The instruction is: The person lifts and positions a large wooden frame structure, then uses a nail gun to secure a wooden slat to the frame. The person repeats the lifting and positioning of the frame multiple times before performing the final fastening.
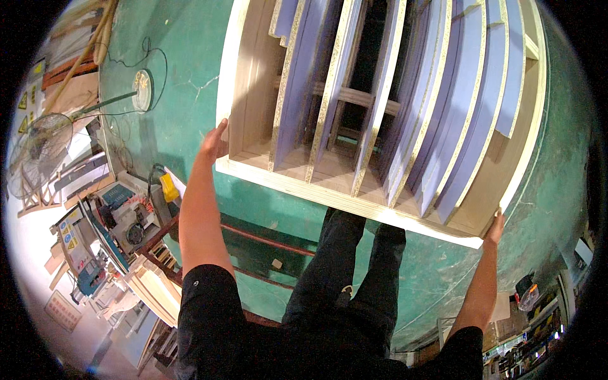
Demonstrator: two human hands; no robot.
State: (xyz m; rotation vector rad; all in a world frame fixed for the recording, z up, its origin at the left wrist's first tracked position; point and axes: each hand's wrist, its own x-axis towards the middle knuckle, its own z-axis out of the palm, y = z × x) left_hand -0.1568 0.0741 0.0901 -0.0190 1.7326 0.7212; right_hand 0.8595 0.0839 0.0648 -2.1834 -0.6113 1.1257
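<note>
In front of me is a large open wooden frame [354, 197] with pale edges. Several upright boards [327, 107] with bluish faces and raw chipboard edges stand in it side by side, with dark gaps between some of them. My left hand [215, 140] grips the frame's left side near its near corner, thumb lying along the edge. At the near right corner, my right hand [495, 228] holds the frame's other side. Both hands have their fingers partly hidden by the wood.
On the left, a standing fan [42, 149] has its round base [143, 88] on the green floor [183, 57], with a cable beside it. Nearer stands a bench machine [130, 218] next to stacked boards [155, 288]. A red metal bar [266, 239] runs left of my legs. Assorted tools and items crowd the lower right.
</note>
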